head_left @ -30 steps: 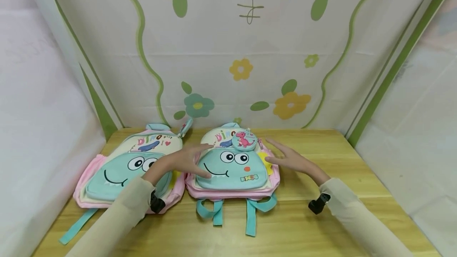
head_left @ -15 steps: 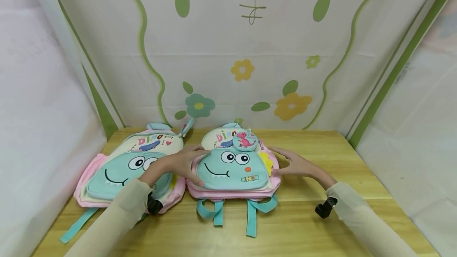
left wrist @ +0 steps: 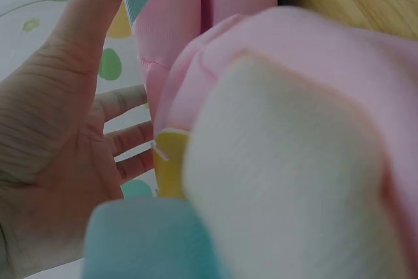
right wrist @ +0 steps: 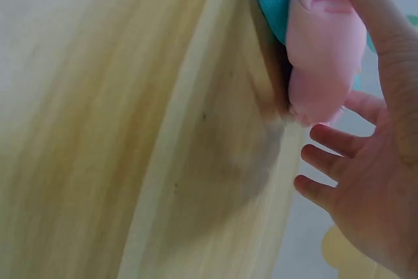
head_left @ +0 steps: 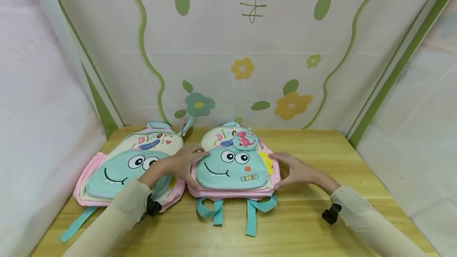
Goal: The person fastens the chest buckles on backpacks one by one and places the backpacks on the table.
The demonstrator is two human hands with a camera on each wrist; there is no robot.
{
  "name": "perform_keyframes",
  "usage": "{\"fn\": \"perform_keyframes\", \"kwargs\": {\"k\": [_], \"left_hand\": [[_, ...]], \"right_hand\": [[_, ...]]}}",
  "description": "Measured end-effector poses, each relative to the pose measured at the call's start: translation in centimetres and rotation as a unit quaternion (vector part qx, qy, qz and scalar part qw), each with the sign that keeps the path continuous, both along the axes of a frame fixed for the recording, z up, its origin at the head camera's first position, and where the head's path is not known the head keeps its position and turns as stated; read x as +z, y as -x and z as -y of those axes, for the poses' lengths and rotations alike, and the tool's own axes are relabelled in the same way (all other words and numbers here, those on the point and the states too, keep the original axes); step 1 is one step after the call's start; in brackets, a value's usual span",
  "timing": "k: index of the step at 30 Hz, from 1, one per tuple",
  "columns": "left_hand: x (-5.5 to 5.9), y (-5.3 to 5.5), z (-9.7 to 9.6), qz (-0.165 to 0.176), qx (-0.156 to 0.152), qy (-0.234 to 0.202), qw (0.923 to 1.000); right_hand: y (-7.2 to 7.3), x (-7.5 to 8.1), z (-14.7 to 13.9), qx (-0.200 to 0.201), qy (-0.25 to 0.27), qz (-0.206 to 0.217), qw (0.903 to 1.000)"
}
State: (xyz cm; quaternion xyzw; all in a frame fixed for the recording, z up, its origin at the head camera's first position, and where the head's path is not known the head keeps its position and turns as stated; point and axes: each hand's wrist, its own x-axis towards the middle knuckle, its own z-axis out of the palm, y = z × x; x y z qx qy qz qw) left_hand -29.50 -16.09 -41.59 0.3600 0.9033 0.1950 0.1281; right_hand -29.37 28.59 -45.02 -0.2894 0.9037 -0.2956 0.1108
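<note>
Two matching child's backpacks with dinosaur faces lie side by side on the table. My left hand (head_left: 183,165) is at the left side of the right-hand backpack (head_left: 232,173), its thumb and fingers spread along that edge and its forearm across the left-hand backpack (head_left: 107,185). On the opposite side, my right hand (head_left: 294,169) has thumb and fingertips at the pink edge. In the left wrist view the left fingers (left wrist: 130,138) reach out loosely past pink fabric. The right wrist view shows spread right fingers (right wrist: 330,161) beside the pink side (right wrist: 326,50).
A round dinosaur pouch (head_left: 245,140) hangs on the right-hand backpack. Teal straps (head_left: 251,217) trail toward the front of the wooden table (head_left: 321,225). A flower-printed cloth (head_left: 221,35) closes off the back, and pale cloth walls (head_left: 421,130) flank the table.
My right hand has moved slightly right and down along the backpack's side. My left hand has shifted slightly left and down to its left edge. The backpacks have stayed in place.
</note>
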Motion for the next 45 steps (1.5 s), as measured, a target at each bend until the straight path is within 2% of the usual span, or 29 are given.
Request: {"fn": "perform_keyframes", "kwargs": {"k": [7,12,15,25,29,33,37,45], "left_hand": [[-0.7,0.2,-0.3,-0.034,-0.012,-0.008,0.9993],[-0.8,0.3,-0.8,-0.026,-0.011,0.009,0.9995],[-0.6,0.5,-1.1,-0.024,-0.005,0.011,0.9996],[-1.2,0.0,-1.8,-0.027,0.001,-0.003,0.9996],[-1.3,-0.2,-2.4,-0.025,0.005,-0.014,0.9996],[-1.4,-0.4,-3.1,-0.021,0.007,-0.022,0.9995],[-1.2,-0.6,-4.0,-0.022,0.017,-0.023,0.9993],[-1.9,-1.2,-5.5,-0.034,0.019,-0.017,0.9991]], "right_hand": [[-0.6,-0.4,0.3,0.0,-0.033,-0.053,0.9981],[-1.0,-0.3,0.5,0.001,-0.075,-0.077,0.9942],[-1.1,-0.1,0.6,-0.003,-0.078,-0.09,0.9929],[-1.5,-1.0,0.5,-0.008,-0.063,-0.123,0.9904],[-1.7,-1.1,0.3,-0.011,-0.052,-0.142,0.9884],[-2.0,-1.0,0.0,-0.023,-0.043,-0.143,0.9885],[-2.1,-0.8,-0.2,-0.035,-0.019,-0.149,0.988],[-2.8,-0.7,-1.1,-0.046,0.023,-0.186,0.9812]]}}
